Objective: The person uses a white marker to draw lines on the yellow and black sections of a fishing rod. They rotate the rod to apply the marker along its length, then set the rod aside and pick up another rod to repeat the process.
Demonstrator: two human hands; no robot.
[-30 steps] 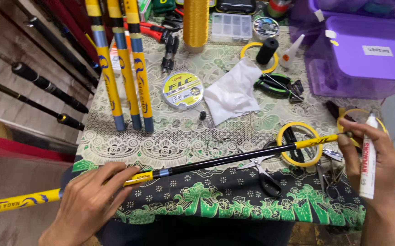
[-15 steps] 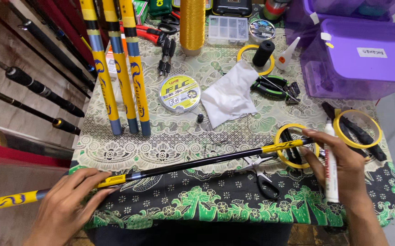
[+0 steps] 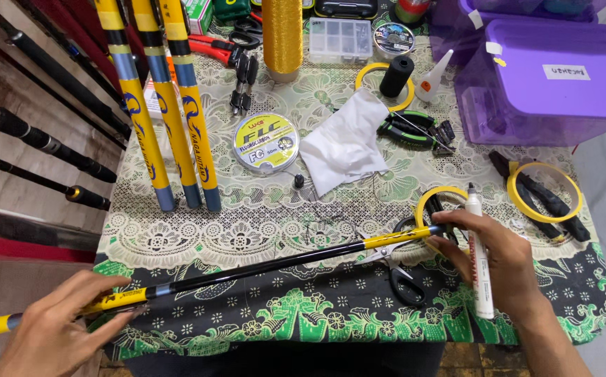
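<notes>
**Rod section swung lower, right hand drawn in along it**

Since a second ago the right hand (image 3: 502,262) has come in from the counter's right edge toward the middle, and the black-and-yellow rod section (image 3: 282,257) now lies flatter across the green-patterned cloth (image 3: 303,314).

Nearest the camera, the left hand (image 3: 62,328) is closed on the rod's yellow butt end, fingers wrapped over it, palm down. The right hand pinches the yellow tip end between thumb and fingertips while a white marker pen (image 3: 477,258) sits clamped upright in the same palm. Scissors (image 3: 401,269) lie just under the tip, a yellow tape ring (image 3: 437,202) beside it.

The likely trouble: the doubled grip on pen and rod looks loose, so either could slip, or the tip could snag the scissors.

Farther back lie a white cloth (image 3: 345,143), a line spool (image 3: 266,142), three upright yellow rods (image 3: 170,105), a gold thread cone (image 3: 282,35) and a purple box (image 3: 547,77).
</notes>
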